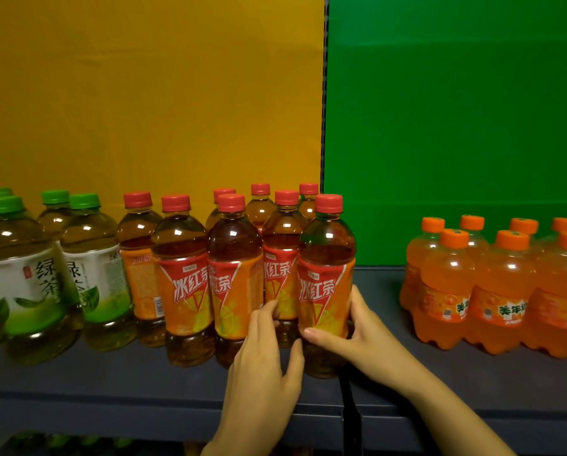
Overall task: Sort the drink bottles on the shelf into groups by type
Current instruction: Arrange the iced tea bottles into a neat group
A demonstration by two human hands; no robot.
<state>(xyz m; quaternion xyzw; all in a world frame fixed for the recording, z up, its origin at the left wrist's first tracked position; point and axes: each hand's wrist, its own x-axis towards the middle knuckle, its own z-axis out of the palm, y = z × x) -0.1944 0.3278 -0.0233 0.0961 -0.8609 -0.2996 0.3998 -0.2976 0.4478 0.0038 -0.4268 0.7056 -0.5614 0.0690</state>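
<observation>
Sorting looks nearly done. Three groups stand on the shelf [78, 380]:
- green tea bottles [22, 258] at far left, green caps
- red-cap tea bottles [180, 258] in the middle, two rows deep
- orange soda bottles [492, 291] at right, well apart from the rest, orange caps

No stray type shows inside any group.

The task thing now is the rightmost red-cap bottle [326, 258]. It stands upright on the shelf at the near right end of the tea group, just beside its neighbours.

The right hand [357, 330] grips it low on the label, thumb across the front and fingers round the right side. The left hand [262, 363] sits in the gap to the left of that bottle. Its fingertips curl against the neighbouring bottle's label and its thumb lies by the held bottle's base. Cannot tell whether it grips anything or only touches.

My judgement is that what is left is seating this last bottle in line, and maybe turning one bottle [142, 284] that shows its barcode side instead of its front.

Writing:
- green tea labels read 绿茶
- red-cap labels read 冰红茶 in white on red and orange, with a lemon graphic
- soda labels show 美年, the rest cut off; small print unreadable

Behind is a yellow panel [144, 93] at left and a green panel [456, 93] at right.
</observation>
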